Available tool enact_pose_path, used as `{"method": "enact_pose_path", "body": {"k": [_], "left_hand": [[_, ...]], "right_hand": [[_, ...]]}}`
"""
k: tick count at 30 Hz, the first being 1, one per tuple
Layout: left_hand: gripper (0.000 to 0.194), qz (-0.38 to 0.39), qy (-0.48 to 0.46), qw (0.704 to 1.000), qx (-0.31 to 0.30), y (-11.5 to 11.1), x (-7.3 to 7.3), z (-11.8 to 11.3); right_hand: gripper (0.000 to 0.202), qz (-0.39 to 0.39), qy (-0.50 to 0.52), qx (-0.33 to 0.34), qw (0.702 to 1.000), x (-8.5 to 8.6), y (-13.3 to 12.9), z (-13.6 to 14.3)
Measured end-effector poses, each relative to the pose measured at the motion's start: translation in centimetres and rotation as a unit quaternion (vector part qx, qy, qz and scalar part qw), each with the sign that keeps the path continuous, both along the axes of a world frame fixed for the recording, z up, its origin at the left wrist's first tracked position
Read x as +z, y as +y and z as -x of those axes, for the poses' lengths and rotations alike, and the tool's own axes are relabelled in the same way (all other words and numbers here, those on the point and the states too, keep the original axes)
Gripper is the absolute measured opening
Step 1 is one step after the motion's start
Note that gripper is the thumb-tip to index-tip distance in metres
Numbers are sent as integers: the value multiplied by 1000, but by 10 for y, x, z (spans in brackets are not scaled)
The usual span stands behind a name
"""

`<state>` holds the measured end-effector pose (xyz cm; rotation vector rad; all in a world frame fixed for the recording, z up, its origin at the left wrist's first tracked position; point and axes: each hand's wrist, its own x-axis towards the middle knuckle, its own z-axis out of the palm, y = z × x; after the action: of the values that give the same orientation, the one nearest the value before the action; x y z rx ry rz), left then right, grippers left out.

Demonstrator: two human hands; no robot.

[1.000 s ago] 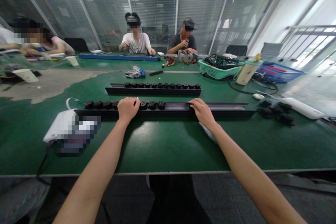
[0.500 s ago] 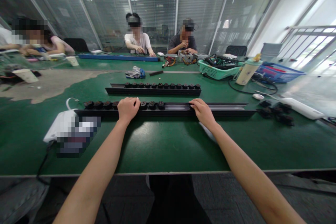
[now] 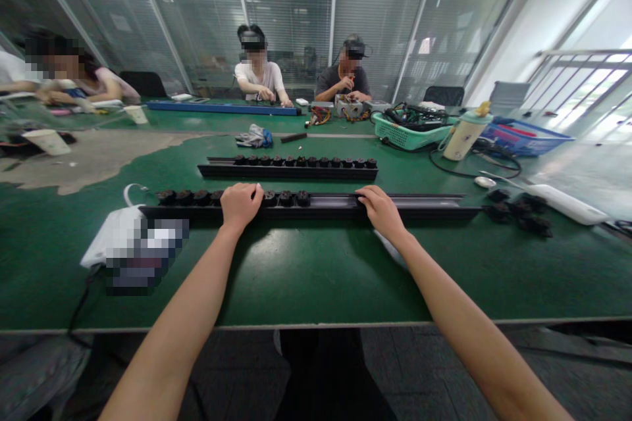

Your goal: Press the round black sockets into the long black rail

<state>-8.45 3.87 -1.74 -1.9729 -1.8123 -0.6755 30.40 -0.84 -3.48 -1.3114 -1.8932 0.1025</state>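
Note:
A long black metal channel [image 3: 434,213] lies across the table in front of me. Its left part carries a row of round black socket modules [image 3: 285,198]; to the right of them its pale inner floor shows. My left hand [image 3: 240,204] is closed over the channel among the modules, hiding some of them; its fingertips are out of sight. Further right, my right hand [image 3: 379,207] has its fingers curled over the channel's rim, with a small dark patch at the fingertips that I cannot make out. Behind lies a shorter black channel [image 3: 289,172] holding a similar row of modules.
Loose black modules [image 3: 516,210] and a white power strip [image 3: 567,202] lie at right. A white adapter [image 3: 111,237] sits left beside a blurred-out object. Further back are gloves [image 3: 254,137], a green basket [image 3: 412,135], a bottle [image 3: 467,135] and co-workers.
My hands and both channels stay in place. Across the table, one co-worker's hand and head have shifted slightly.

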Motion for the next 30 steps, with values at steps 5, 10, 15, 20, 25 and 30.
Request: {"method": "enact_pose_path", "body": {"k": [5,10,15,20,25,30], "left_hand": [[51,-2,-2,1000,1,0,0,0],[50,3,-6,1000,3,1,-1,1],[51,0,-8,1000,-2,2,-2,1],[50,-3,-8,1000,-3,1,-1,1],[51,-4,-5,1000,-4,2,-2,2],[52,-8,2,1000,1,3,-3,2]], "right_hand": [[33,-2,3,-1,1000,-1,0,-2],[33,4,1,-7,1000,1,-1,-3],[32,7,-1,-20,1000,2,-2,-4],[31,8,-1,-26,1000,3,-3,-5],[32,12,-5,-27,1000,5,-4,-5],[31,17,-5,-33,999,5,-3,-7]]}}
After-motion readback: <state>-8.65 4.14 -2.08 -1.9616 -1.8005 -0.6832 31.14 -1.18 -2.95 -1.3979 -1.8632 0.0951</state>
